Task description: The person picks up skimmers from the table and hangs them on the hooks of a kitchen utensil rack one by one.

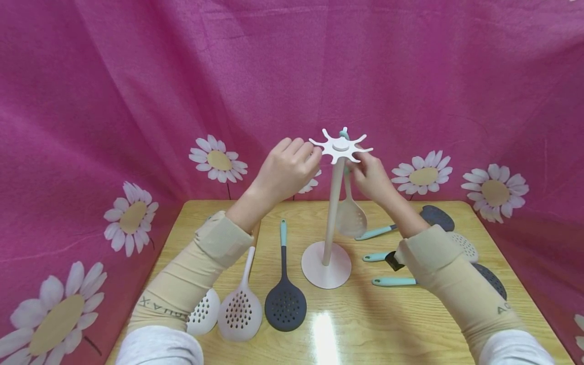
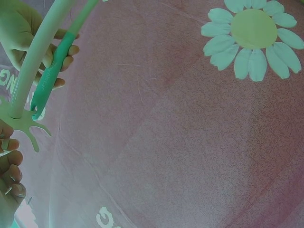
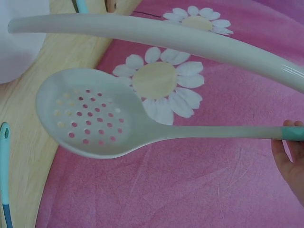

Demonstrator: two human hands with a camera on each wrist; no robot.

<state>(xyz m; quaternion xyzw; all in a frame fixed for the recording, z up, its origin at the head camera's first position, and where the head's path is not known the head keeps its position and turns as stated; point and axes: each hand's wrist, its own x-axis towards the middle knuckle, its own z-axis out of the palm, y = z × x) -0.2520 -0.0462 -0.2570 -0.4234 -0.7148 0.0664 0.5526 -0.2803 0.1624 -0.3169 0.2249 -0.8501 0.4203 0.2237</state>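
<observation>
A white utensil stand (image 1: 334, 213) with a round base and a star-shaped top of several hooks stands on the table. My left hand (image 1: 289, 162) pinches the tip of a hook on the left of that top. Behind the post, a beige slotted skimmer (image 3: 137, 135) hangs head down, its holed bowl above the table. The end of its turquoise handle (image 2: 50, 78) meets a hook at the back of the top. My right hand (image 1: 371, 177) holds this handle between thumb and fingers, just right of the post.
Left of the base lie a dark skimmer (image 1: 285, 306), a pale pink skimmer (image 1: 241, 317) and a white skimmer (image 1: 203, 314) partly under my left forearm. More turquoise-handled utensils, one handle (image 1: 394, 281) nearest, lie beneath my right forearm. A pink flowered cloth (image 1: 292, 66) surrounds the table.
</observation>
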